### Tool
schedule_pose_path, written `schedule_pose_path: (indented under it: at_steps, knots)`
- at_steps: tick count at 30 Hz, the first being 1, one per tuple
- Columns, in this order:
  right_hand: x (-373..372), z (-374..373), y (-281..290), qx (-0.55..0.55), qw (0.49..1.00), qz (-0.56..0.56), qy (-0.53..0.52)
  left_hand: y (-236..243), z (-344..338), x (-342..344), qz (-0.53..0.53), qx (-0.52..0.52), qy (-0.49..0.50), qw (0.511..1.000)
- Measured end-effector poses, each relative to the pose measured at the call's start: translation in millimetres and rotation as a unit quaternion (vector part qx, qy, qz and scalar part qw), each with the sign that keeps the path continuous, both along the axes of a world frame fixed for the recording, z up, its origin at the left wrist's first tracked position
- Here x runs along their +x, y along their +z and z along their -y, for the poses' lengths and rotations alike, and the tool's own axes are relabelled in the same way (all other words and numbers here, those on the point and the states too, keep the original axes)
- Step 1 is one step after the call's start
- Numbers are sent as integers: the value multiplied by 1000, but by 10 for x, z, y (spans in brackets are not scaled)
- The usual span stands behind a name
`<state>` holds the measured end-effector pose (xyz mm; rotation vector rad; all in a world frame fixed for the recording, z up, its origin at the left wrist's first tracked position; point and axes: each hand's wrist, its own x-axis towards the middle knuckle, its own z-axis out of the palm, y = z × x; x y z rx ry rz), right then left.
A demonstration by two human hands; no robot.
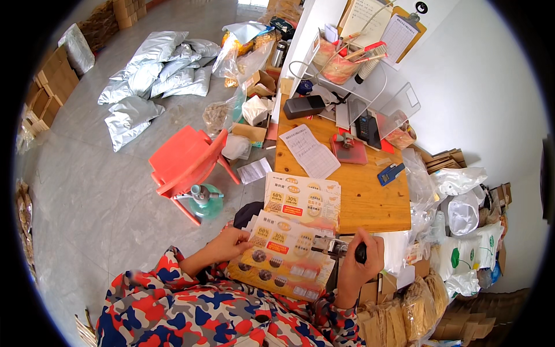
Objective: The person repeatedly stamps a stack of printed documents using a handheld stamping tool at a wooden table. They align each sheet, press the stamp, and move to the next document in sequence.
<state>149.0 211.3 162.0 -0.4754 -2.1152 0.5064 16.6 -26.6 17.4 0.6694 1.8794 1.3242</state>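
Observation:
My left hand (pixel 229 242) pinches the left edge of a stack of yellow-and-white printed sheets (pixel 272 250) that lies in front of my body. Closed around the black knob of a metal hand stamp (pixel 330 246), my right hand (pixel 363 260) has it over the right part of the top sheet; whether it touches the paper I cannot tell. More sheets of the same print (pixel 312 194) rest just beyond, at the near left corner of the wooden table (pixel 370 202). A red ink pad (pixel 350 151) with a small metal piece on it sits farther back.
A handwritten paper (pixel 310 150), a blue plastic piece (pixel 391 174) and a black speaker-like box (pixel 304 106) lie on the table, below a wire rack (pixel 370 81). Left stands a red chair (pixel 188 159); silver bags (pixel 153 69) lie beyond. Packed bags (pixel 462 248) crowd the right.

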Motion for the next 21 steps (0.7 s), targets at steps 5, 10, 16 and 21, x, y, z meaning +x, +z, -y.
schedule_pose_path:
  at_steps: [5,10,16,21]
  knots:
    - [-289,-53,31,42,998,6,38,52,155,20,-104,-196,-165,961]
    - [-860,-148,-144,114,991,-4,68,305,-61,-330,-151,-132,-25,979]
    - [-1422,-246,-608,137,983,39,115,167,-514,-487,-182,-52,82,978]
    - [-1476,-187,-704,136,985,30,105,-25,-562,-450,-125,-25,98,987]
